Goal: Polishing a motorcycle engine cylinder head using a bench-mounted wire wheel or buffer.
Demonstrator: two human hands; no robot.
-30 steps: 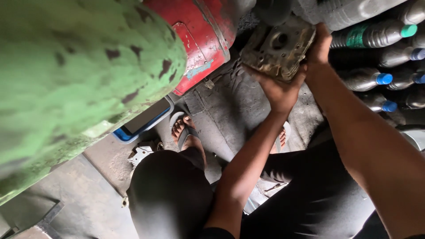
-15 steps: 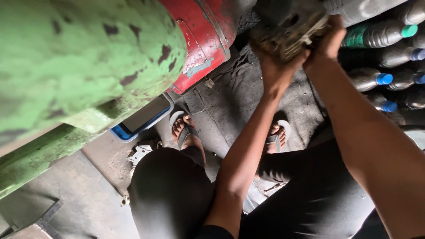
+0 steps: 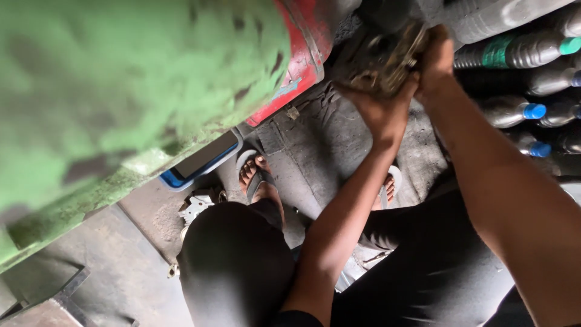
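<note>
Hands clamp the grimy metal part (image 3: 381,57) — my left hand (image 3: 378,112) beneath, right hand (image 3: 437,60) beside; green machine body (image 3: 121,91) crowds left, bottles (image 3: 520,54) right.

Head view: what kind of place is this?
Probably a repair workshop. Both hands, left hand and right hand, hold a grimy metal part beside green and red machinery, with rows of plastic bottles above a stained concrete floor.

Both hands (image 3: 411,85) raised, fingers clenched
</note>
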